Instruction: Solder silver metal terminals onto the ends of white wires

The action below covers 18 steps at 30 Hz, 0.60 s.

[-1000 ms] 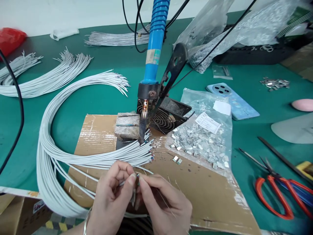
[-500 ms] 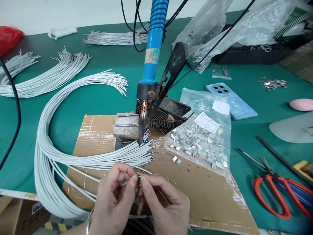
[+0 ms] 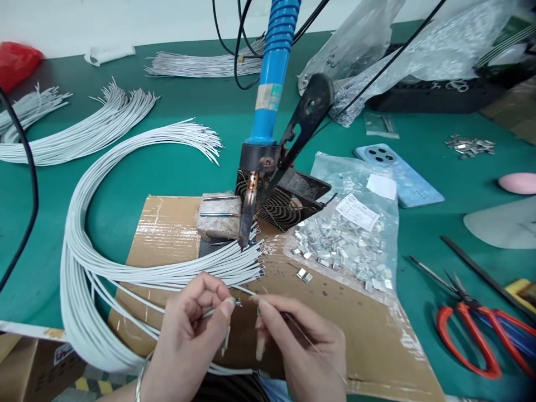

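Note:
My left hand pinches a white wire whose stripped end shows coloured strands near the thumb tip. My right hand sits just to its right, thumb and forefinger apart. A thin pale strand runs along that hand, and I cannot tell if it is gripped. Above both hands lies a large bundle of white wires, its cut ends fanned out under the tip of a blue-handled soldering iron. The iron stands in a black holder with its tip touching the wire ends.
Both hands work over a cardboard sheet on a green mat. A bag of metal clips lies to the right, beside a fan guard. Further right are orange scissors, a phone and more wire bundles.
My right hand has moved right, away from the left, and its fingers have parted from the wire end. My left hand still pinches the wire. The view has shifted slightly.

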Available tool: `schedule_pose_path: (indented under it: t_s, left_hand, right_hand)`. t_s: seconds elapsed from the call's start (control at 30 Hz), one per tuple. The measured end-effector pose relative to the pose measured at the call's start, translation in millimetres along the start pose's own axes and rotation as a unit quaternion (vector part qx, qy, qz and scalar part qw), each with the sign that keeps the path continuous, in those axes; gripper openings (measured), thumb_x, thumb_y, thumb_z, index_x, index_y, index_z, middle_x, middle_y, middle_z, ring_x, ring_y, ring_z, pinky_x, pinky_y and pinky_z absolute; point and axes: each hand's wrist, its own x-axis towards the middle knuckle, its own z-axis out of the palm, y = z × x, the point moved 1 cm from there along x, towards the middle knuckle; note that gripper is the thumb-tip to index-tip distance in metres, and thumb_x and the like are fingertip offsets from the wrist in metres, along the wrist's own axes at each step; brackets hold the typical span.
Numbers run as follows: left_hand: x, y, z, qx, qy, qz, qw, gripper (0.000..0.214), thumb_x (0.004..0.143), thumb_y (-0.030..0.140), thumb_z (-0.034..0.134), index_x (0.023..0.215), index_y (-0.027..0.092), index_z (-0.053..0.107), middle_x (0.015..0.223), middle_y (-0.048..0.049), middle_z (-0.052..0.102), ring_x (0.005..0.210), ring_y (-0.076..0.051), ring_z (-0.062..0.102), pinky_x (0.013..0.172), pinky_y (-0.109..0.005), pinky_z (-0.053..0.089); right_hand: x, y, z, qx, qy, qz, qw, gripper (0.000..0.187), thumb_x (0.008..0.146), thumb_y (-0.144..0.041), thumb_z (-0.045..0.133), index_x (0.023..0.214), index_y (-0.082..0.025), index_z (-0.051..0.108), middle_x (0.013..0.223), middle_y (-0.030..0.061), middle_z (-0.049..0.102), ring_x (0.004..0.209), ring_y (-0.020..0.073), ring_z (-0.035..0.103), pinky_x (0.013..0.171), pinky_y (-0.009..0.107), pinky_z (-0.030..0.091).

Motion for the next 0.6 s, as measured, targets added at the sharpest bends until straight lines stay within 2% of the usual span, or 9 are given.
schedule_pose_path:
  t_s: [0.07, 0.13, 0.2, 0.33, 0.5, 0.6]
  left_hand:
    - [-0.3, 2.4, 2.7, 0.0, 0.039, 0.001, 0.999, 0.034, 0.083, 0.046, 0.076, 0.076, 0.019, 0.058, 0.054, 0.0079, 0.045, 0.049, -0.008, 0.032, 0.047, -0.018, 0.027]
    - [-0.9, 5.0, 6.1, 0.001, 0.083, 0.012, 0.996, 0.028, 0.078, 0.038, 0.08, 0.073, 0.018, 0.061, 0.055, 0.0061, 0.05, 0.05, -0.009, 0.038, 0.049, -0.019, 0.031]
    - [-1.2, 6.6, 9.4, 0.008, 0.103, 0.026, 0.994, 0.023, 0.075, 0.031, 0.081, 0.07, 0.018, 0.062, 0.058, 0.0041, 0.056, 0.052, -0.009, 0.043, 0.05, -0.019, 0.033]
    - [-0.7, 4.1, 12.7, 0.012, 0.096, 0.047, 0.994, 0.018, 0.075, 0.024, 0.078, 0.07, 0.018, 0.062, 0.072, -0.0006, 0.066, 0.056, -0.01, 0.051, 0.051, -0.019, 0.036]
    - [-0.2, -3.4, 9.1, 0.017, 0.085, 0.053, 0.995, 0.015, 0.082, 0.025, 0.073, 0.073, 0.018, 0.063, 0.069, -0.0007, 0.066, 0.058, -0.011, 0.054, 0.053, -0.019, 0.04]
    - [0.5, -5.3, 5.4, 0.045, 0.061, 0.054, 0.996, 0.014, 0.085, 0.025, 0.072, 0.074, 0.018, 0.064, 0.07, -0.0009, 0.066, 0.057, -0.011, 0.053, 0.052, -0.018, 0.04]
  right_hand:
    - [0.8, -0.5, -1.3, 0.03, 0.027, 0.059, 0.997, 0.019, 0.075, -0.037, 0.084, 0.069, -0.02, 0.078, 0.052, -0.002, 0.064, 0.039, 0.0092, 0.055, 0.04, 0.018, 0.05]
    - [1.2, -2.0, -2.0, 0.027, 0.029, 0.062, 0.997, 0.02, 0.076, -0.039, 0.084, 0.072, -0.02, 0.077, 0.054, -0.0015, 0.065, 0.042, 0.0105, 0.057, 0.043, 0.02, 0.052]
    - [1.9, -4.2, -2.7, 0.011, 0.014, 0.033, 0.999, 0.017, 0.079, -0.037, 0.081, 0.073, -0.021, 0.079, 0.054, -0.0013, 0.065, 0.046, 0.0116, 0.059, 0.047, 0.021, 0.052]
    - [2.8, -7.3, -3.5, -0.008, -0.015, -0.039, 0.999, 0.007, 0.082, -0.024, 0.078, 0.08, -0.026, 0.084, 0.062, -0.002, 0.065, 0.051, 0.0093, 0.059, 0.05, 0.018, 0.047]
    - [-1.5, -3.6, -0.2, -0.063, -0.035, -0.153, 0.986, 0.022, 0.083, -0.013, 0.076, 0.091, -0.031, 0.086, 0.076, -0.0002, 0.071, 0.058, 0.0103, 0.062, 0.055, 0.019, 0.051]
    - [-2.8, 0.0, 0.8, -0.104, -0.009, -0.21, 0.972, 0.026, 0.085, -0.01, 0.074, 0.097, -0.031, 0.085, 0.082, 0.0014, 0.073, 0.066, 0.0123, 0.065, 0.063, 0.021, 0.054]
